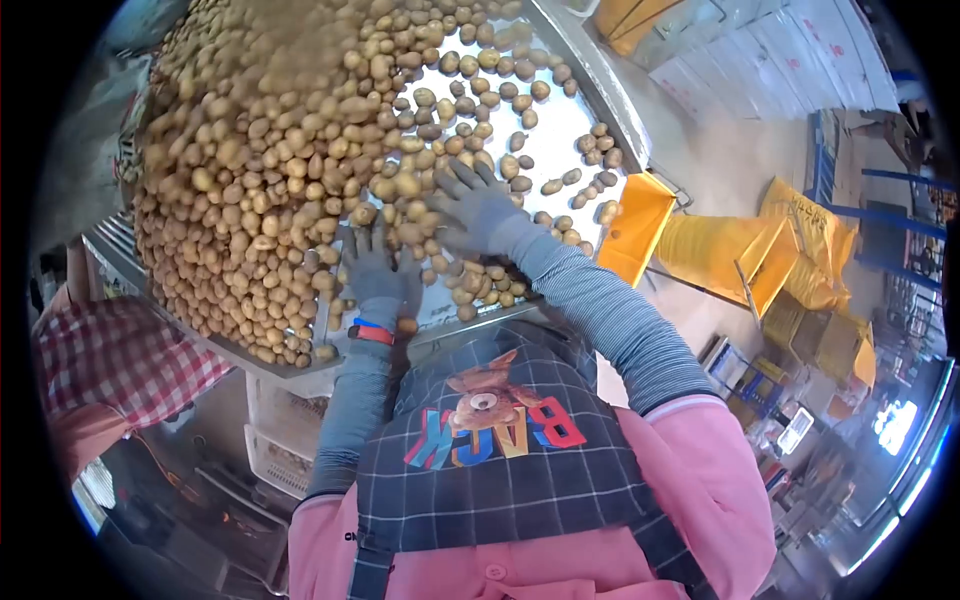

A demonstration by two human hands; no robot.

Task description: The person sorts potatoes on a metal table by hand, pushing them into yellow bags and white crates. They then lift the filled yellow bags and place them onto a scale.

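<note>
A large heap of small potatoes covers the left and far side of a metal sorting table. My left hand, in a grey glove, lies at the heap's near edge with its fingers spread against the potatoes. Further right, my right hand in a matching glove reaches over the potatoes, fingers apart and palm down. Neither hand is closed round a potato. Loose potatoes lie below my right hand, by the near rim. Others are scattered over the bright surface beyond it.
A yellow chute joins the table's right corner, with yellow sacks beyond. White crates stand below the near left edge. At the left, a person in a checked garment stands beside the table. White stacked boxes are at the upper right.
</note>
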